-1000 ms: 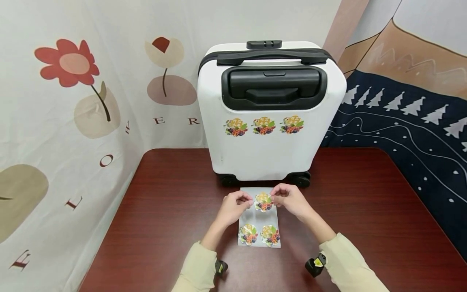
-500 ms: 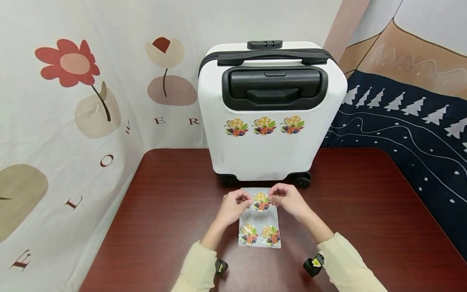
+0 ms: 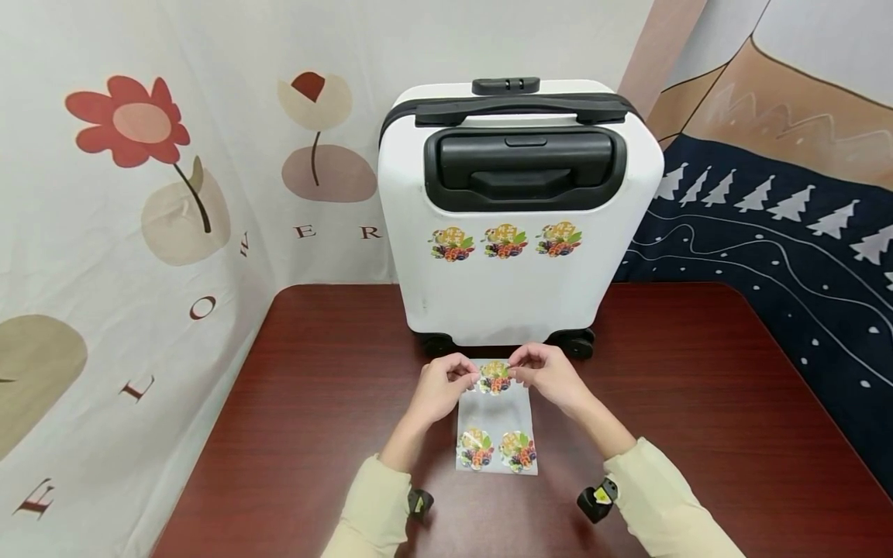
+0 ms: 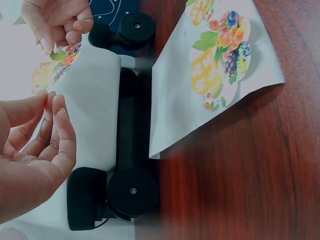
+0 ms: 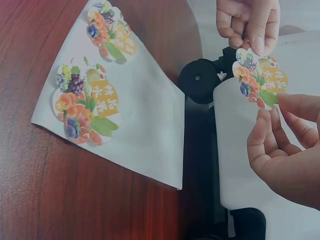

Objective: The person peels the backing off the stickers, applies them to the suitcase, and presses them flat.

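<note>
Between both hands a fruit-print sticker [image 3: 494, 377] is held by its opposite edges, above the far end of a white backing sheet [image 3: 494, 415]. My left hand [image 3: 439, 385] pinches its left edge between thumb and fingertips. At the opposite edge, my right hand [image 3: 547, 376] pinches it likewise. In the right wrist view the sticker [image 5: 260, 77] faces the camera, raised off the sheet [image 5: 145, 120]. Two more stickers, one left [image 3: 476, 449] and one right [image 3: 518, 452], lie on the sheet's near half.
A white suitcase [image 3: 502, 298] stands upright behind the sheet on the dark red table [image 3: 335, 418]. Three matching stickers [image 3: 505, 241] sit in a row on its front, below the black handle recess [image 3: 525, 169]. Its black wheels [image 3: 572, 343] rest near the sheet's far edge.
Both hands have moved slightly away from the body and to the left, carrying the sticker toward the suitcase. The sheet and the two stickers on it stay in place.
</note>
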Motion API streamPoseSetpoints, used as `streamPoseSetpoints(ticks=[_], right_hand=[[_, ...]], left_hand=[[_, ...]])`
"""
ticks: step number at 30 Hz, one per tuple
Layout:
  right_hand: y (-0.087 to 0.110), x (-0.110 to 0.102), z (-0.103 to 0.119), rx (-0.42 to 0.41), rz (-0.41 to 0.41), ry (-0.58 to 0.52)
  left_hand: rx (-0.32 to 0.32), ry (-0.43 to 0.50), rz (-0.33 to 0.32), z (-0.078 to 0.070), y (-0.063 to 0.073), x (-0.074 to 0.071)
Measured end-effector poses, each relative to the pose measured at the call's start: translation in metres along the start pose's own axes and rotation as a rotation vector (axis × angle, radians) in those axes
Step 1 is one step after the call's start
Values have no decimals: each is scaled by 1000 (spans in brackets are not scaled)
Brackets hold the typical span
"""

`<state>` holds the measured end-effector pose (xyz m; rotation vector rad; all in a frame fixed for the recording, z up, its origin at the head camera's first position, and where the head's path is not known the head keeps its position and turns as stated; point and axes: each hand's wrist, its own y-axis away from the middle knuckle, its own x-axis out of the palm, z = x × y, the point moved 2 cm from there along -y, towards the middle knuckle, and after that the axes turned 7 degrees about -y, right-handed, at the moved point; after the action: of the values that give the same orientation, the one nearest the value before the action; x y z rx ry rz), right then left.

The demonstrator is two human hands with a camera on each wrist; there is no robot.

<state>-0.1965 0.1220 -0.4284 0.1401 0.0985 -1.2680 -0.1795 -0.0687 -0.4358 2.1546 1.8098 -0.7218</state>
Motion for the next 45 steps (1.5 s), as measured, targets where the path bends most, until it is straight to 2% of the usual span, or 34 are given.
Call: streamPoseSetpoints(ticks=[9, 20, 26, 37, 45], right_hand=[[-3, 2, 10, -31, -4, 23], [-5, 2, 15, -22, 6, 7], [-7, 5, 20, -48, 12, 15], [-13, 8, 37, -94, -10, 76], [-19, 14, 48, -143, -35, 62]], left_hand=[[18, -4, -18, -3, -4, -8], [7, -13, -38, -8, -6, -19], [-3, -6, -47, -11, -7, -22], [1, 40, -93, -15, -12, -31], [10, 58, -153, -20, -15, -43]])
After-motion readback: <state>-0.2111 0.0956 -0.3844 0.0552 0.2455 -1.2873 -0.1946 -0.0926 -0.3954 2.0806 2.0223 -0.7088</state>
